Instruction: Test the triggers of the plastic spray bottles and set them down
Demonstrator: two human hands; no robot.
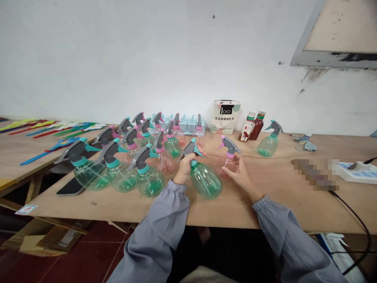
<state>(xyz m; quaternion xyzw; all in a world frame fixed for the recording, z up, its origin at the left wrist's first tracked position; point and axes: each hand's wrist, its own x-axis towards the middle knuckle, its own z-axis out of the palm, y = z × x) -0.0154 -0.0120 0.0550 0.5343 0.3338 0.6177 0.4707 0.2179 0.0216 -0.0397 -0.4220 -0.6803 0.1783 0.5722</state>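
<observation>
My left hand (185, 168) is wrapped round the neck of a green spray bottle (205, 179) with a grey and teal trigger head, tilted on the wooden table (273, 196). My right hand (239, 171) curls round a pink spray bottle (226, 160) with a grey and pink trigger, standing upright just right of the green one. Both arms wear grey sleeves.
Several more green and pink spray bottles (138, 157) crowd the table to the left. One green bottle (268, 142) stands apart at the back right, near two drink bottles (252, 126) and a paper bag (226, 116). A phone (72, 186) lies front left; a cable (357, 224) runs right.
</observation>
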